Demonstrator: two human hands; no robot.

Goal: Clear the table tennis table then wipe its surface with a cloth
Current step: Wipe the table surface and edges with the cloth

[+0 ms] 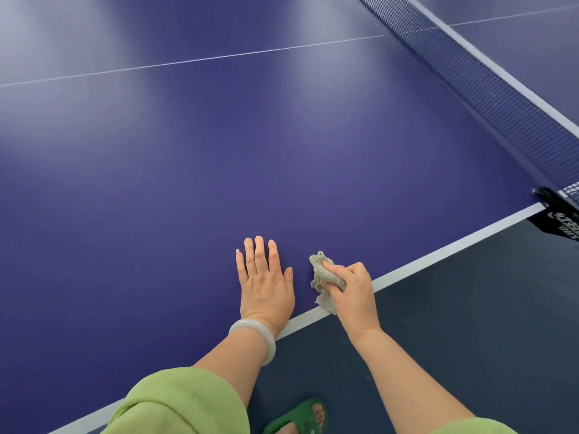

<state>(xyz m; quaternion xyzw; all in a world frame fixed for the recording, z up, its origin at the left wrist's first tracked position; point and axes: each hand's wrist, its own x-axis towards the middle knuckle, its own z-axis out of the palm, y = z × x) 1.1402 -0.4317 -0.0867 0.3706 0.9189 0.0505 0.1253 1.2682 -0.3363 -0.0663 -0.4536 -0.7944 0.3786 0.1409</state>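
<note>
The blue table tennis table (219, 170) fills most of the head view, with a white side line along its near edge. My left hand (266, 283) lies flat on the surface near that edge, fingers straight, a pale bangle on the wrist. Just to its right, my right hand (354, 289) grips a bunched greyish-green cloth (322, 277) and holds it against the table right by the white edge line.
The dark net (488, 89) runs diagonally across the upper right, and its post clamp (560, 214) grips the table's side. Dark floor (470, 324) lies right of the edge. My foot in a green slipper (300, 418) stands below.
</note>
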